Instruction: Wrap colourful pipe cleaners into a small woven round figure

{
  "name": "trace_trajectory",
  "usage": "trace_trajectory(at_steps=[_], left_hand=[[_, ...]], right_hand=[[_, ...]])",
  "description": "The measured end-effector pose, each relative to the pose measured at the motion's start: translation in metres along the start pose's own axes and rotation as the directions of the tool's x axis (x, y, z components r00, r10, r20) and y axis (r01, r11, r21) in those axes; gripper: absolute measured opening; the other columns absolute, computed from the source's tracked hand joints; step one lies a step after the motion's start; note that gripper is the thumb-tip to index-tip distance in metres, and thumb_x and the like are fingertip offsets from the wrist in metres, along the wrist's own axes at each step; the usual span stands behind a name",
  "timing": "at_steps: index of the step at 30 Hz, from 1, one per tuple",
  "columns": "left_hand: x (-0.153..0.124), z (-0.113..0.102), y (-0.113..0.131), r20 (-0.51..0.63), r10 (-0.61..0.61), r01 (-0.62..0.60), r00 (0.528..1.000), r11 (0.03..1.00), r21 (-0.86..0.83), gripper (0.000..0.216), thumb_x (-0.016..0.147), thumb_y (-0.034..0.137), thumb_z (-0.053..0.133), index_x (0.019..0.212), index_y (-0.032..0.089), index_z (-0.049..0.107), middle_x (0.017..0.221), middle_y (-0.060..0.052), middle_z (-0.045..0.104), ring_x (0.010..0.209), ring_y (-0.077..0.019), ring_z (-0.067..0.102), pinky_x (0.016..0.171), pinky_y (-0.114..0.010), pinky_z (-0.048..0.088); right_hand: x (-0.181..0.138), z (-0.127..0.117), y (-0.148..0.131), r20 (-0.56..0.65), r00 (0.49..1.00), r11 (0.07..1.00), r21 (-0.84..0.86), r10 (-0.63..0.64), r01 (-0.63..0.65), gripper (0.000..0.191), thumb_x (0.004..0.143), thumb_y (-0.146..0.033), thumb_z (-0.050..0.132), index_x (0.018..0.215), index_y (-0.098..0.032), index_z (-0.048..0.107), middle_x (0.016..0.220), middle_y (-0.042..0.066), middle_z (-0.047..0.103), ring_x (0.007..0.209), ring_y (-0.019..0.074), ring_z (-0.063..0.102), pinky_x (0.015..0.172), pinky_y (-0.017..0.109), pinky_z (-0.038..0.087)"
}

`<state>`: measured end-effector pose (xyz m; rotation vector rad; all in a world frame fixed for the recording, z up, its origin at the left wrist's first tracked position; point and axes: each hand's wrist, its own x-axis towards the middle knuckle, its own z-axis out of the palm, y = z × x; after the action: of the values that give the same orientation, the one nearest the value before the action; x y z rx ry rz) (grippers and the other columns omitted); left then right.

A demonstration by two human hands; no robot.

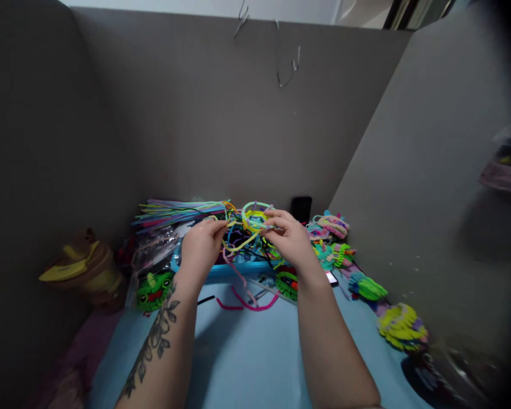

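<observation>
My left hand (202, 245) and my right hand (290, 237) are raised above a blue tray (221, 274) at the back of a light blue table (255, 352). Both pinch a twisted piece of yellow, green and lilac pipe cleaners (252, 222) held between them. The left fingers grip its yellow end, the right fingers grip the looped part. More tangled pipe cleaners lie in the tray below the hands. A pink pipe cleaner (255, 305) lies loose on the table in front of the tray.
Straight pipe cleaners (174, 210) fan out at the back left. Finished fuzzy figures (402, 325) line the right side, a green frog figure (154, 289) sits left. A brown and yellow cup (85, 267) stands far left. Grey partition walls enclose the desk; a black phone (301, 208) leans at the back.
</observation>
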<state>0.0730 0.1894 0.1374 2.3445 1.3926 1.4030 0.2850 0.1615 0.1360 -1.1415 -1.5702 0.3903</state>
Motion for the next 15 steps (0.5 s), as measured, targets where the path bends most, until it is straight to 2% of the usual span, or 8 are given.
trace_trajectory(at_steps=[5,8,11,15], left_hand=[[-0.003,0.002,0.011,0.051,0.012,-0.018,0.999,0.991,0.133,0.012,0.082,0.024,0.06,0.085,0.024,0.071,0.076,-0.004,0.072,0.063,-0.0193,0.061,0.058,-0.026,0.037],[-0.004,0.001,0.013,0.1,0.074,-0.089,0.992,0.983,0.158,0.014,0.085,0.022,0.055,0.085,0.023,0.069,0.082,-0.004,0.072,0.072,-0.0204,0.063,0.062,-0.026,0.038],[-0.004,0.001,0.012,0.113,0.156,-0.168,0.981,0.98,0.104,0.019,0.088,0.019,0.051,0.087,0.023,0.07,0.089,-0.006,0.072,0.082,-0.0212,0.064,0.07,-0.028,0.042],[-0.002,0.001,0.006,0.074,0.23,-0.225,0.97,0.972,-0.066,0.022,0.088,0.019,0.05,0.087,0.022,0.071,0.089,-0.007,0.072,0.085,-0.0202,0.063,0.079,-0.029,0.045]], right_hand=[[-0.003,0.004,-0.006,0.073,0.997,0.999,0.039,0.013,-0.016,0.006,0.074,-0.022,0.065,0.073,-0.021,0.071,0.114,0.01,0.062,0.099,0.0216,0.063,0.074,0.033,0.054],[-0.003,0.008,-0.009,0.104,0.995,0.999,0.034,0.001,-0.004,0.006,0.074,-0.021,0.065,0.073,-0.021,0.07,0.113,0.01,0.062,0.101,0.0217,0.062,0.075,0.034,0.054],[-0.003,0.011,-0.01,0.126,0.992,0.999,0.04,-0.01,0.005,0.005,0.074,-0.02,0.065,0.073,-0.021,0.07,0.111,0.009,0.062,0.103,0.0218,0.061,0.078,0.035,0.054],[-0.003,0.01,-0.01,0.151,0.989,0.997,0.076,-0.004,-0.008,0.006,0.076,-0.019,0.065,0.076,-0.021,0.07,0.112,0.009,0.062,0.102,0.0207,0.061,0.078,0.036,0.052]])
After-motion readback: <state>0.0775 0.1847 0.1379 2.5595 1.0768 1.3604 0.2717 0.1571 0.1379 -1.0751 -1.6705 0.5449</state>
